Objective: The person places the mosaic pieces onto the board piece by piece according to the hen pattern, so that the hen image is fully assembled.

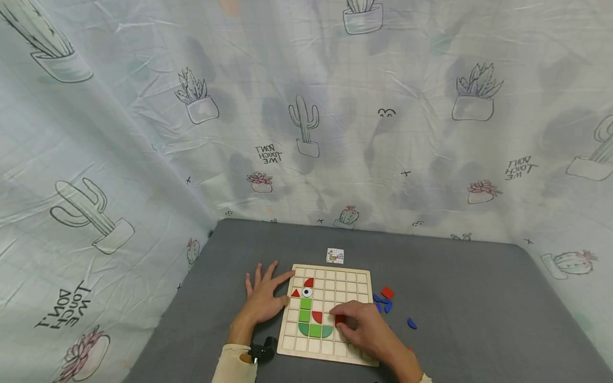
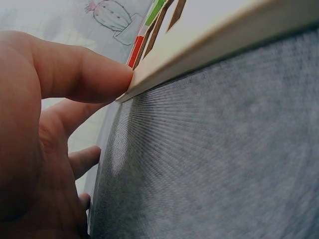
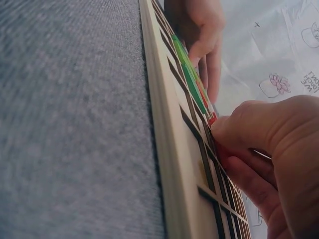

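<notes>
**Splayed on one side, pinching on the other**

Got a red piece (image 1: 339, 319) pinched between the thumb and bent fingers of the right hand (image 1: 366, 327), right over the board (image 1: 297, 352), just right of the green pieces (image 1: 315, 331). Can't tell about flush in a cell or held a hair above. Reaching in from the near side of the counter (image 1: 191, 319), with the forearm slanting away and leftward and the back of the hand facing up.

Over on the left, touching the board's left edge with the thumb of the left hand (image 1: 260, 300) and stretching the index finger to its far-left corner. Splayed wide and relaxed there, fingers released, with the forearm angled away and slightly right, out of a cream sleeve (image 1: 234, 364).

As for the board, lying nearer the counter's left edge than its right. Also seeing a small card (image 1: 335, 256) toward the far edge, plus blue pieces (image 1: 412, 323) toward the right edge.
</notes>
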The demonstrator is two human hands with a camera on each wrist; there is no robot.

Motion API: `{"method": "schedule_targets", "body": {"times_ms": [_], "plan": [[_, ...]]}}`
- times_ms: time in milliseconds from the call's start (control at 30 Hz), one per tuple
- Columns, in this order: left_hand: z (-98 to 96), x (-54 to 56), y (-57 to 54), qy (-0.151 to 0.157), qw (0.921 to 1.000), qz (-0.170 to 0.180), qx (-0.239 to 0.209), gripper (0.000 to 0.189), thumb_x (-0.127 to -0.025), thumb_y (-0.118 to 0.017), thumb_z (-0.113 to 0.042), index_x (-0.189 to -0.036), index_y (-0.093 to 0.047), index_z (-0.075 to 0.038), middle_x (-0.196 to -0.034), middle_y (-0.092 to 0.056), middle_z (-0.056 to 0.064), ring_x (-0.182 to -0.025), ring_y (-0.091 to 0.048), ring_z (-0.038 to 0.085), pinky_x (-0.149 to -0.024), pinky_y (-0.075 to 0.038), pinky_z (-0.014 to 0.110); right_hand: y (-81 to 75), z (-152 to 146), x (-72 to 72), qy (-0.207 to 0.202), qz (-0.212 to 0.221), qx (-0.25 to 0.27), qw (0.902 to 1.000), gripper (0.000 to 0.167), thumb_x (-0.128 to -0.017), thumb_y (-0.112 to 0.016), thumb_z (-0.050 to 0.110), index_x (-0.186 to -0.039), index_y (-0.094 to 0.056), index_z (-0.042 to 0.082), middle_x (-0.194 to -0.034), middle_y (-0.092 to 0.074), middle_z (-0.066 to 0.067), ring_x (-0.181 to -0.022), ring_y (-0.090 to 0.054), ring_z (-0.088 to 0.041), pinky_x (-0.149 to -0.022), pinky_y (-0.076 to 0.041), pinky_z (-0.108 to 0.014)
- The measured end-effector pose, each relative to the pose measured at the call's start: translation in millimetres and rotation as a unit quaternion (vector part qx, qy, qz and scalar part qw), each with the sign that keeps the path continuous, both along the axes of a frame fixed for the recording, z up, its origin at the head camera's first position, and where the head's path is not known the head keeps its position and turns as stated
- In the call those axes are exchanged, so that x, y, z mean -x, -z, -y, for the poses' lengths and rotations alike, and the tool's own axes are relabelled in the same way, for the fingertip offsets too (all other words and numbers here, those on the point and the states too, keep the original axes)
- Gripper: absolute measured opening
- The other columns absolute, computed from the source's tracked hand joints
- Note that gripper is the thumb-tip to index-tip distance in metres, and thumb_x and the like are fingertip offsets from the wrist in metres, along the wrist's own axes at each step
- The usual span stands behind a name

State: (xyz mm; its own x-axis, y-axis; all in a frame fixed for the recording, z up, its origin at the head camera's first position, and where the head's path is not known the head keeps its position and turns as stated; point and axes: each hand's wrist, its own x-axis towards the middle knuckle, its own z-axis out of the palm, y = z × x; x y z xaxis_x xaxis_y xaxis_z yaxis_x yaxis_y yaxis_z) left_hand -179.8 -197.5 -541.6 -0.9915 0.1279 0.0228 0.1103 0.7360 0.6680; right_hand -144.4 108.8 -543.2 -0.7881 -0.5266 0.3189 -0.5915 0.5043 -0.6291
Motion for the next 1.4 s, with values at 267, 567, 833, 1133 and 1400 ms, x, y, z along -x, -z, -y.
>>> {"method": "schedule_targets", "body": {"times_ms": [267,567,833,1133,1400], "plan": [[0.1,0.8,0.3,0.001,1.0,0.0,-0.001,0.065,-0.09,-0.072,-0.014,-0.153,-0.067,-0.026,-0.179,-0.029,0.021,-0.168,0.0,0.056,-0.127,0.014,0.078,-0.1,1.5,-1.4,0.012,-0.015,-0.004,0.9998,0.035,-0.086,-0.086,-0.003,-0.116,-0.084,0.016,-0.111,-0.083,0.005,-0.107,-0.076,-0.007,-0.091,-0.066,-0.032],[0.7,1.1,1.4,0.003,1.0,-0.003,-0.001,0.066,-0.089,-0.071,-0.014,-0.153,-0.067,-0.026,-0.179,-0.03,0.021,-0.168,0.0,0.056,-0.127,0.013,0.079,2.2,2.1,-1.4,0.019,-0.014,-0.01,0.9997,0.035,-0.086,-0.087,-0.003,-0.115,-0.084,0.019,-0.111,-0.083,0.007,-0.107,-0.076,-0.007,-0.09,-0.066,-0.032],[0.5,2.3,2.1,-0.001,1.0,-0.002,0.004,0.065,-0.09,-0.071,-0.016,-0.154,-0.066,-0.026,-0.179,-0.029,0.021,-0.168,0.0,0.055,-0.128,0.014,0.078,1.6,2.6,-1.0,0.014,-0.021,-0.013,0.9996,0.034,-0.086,-0.087,-0.003,-0.114,-0.084,0.017,-0.11,-0.083,0.006,-0.105,-0.077,-0.007,-0.089,-0.066,-0.031],[0.0,1.5,3.9,-0.005,1.0,0.002,0.006,0.065,-0.09,-0.072,-0.017,-0.154,-0.066,-0.027,-0.18,-0.029,0.019,-0.169,0.0,0.054,-0.128,0.013,0.077,-0.3,4.0,-1.4,0.019,-0.026,-0.021,0.9993,0.034,-0.087,-0.087,-0.003,-0.113,-0.084,0.018,-0.11,-0.083,0.009,-0.106,-0.077,-0.007,-0.09,-0.066,-0.032],[0.0,-1.0,0.0,0.002,1.0,-0.008,0.005,0.065,-0.09,-0.074,-0.015,-0.154,-0.067,-0.025,-0.178,-0.031,0.022,-0.168,-0.002,0.056,-0.127,0.011,0.079,1.2,3.3,-0.9,0.011,-0.03,-0.007,0.9995,0.034,-0.087,-0.086,-0.003,-0.113,-0.084,0.018,-0.109,-0.083,0.007,-0.104,-0.076,-0.006,-0.088,-0.066,-0.031]]}}
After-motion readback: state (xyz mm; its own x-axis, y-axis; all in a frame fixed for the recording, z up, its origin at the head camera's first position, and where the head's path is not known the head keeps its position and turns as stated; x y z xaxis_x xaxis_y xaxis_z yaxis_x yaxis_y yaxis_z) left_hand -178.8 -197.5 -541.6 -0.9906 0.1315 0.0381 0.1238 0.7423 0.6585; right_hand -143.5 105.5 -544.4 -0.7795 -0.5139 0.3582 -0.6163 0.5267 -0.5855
